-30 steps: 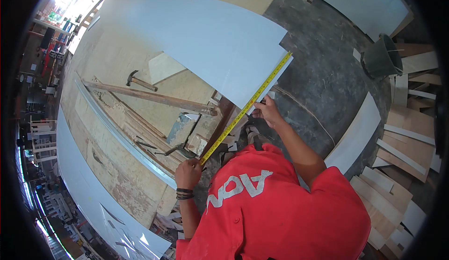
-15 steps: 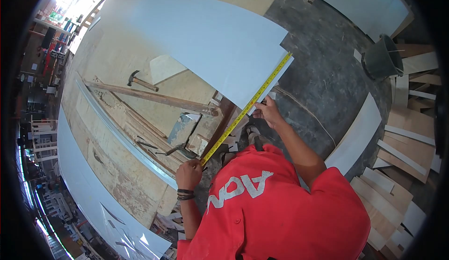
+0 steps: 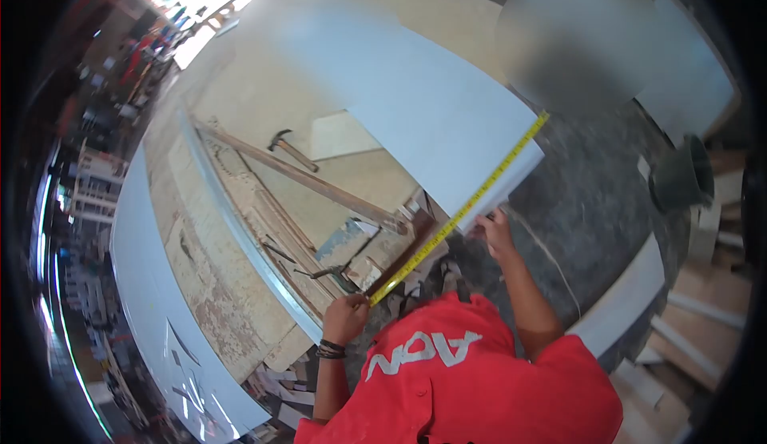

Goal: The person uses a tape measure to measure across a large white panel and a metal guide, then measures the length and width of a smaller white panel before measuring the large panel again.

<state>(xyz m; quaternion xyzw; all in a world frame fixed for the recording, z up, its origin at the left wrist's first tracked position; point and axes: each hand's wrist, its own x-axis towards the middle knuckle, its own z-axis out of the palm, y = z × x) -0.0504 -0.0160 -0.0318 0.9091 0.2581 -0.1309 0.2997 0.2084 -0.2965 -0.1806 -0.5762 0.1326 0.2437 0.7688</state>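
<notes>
A yellow tape measure (image 3: 415, 262) stretches diagonally across the front edge of a white sheet (image 3: 447, 116), up to the sheet's far right corner. My left hand (image 3: 346, 318) is closed on the tape's near end, beside a clamp (image 3: 339, 274) at the bench edge. At the sheet's near edge, just below the tape, is my right hand (image 3: 497, 234). Its fingers are bent together, and what they hold is blurred and partly hidden. A second white layer shows under the sheet along the tape.
On the worktable (image 3: 216, 308) lie a hammer (image 3: 294, 150), a long wooden strip (image 3: 311, 180) and a metal rail (image 3: 240, 236). A dark bucket (image 3: 681, 176) stands on the floor at right, near stacked board offcuts (image 3: 695, 316). Another white panel (image 3: 623, 300) lies on the floor.
The whole view has shifted, so bench and hands appear further right and lower. My right hand has dropped slightly away from the tape; my left hand keeps its hold on the tape's end.
</notes>
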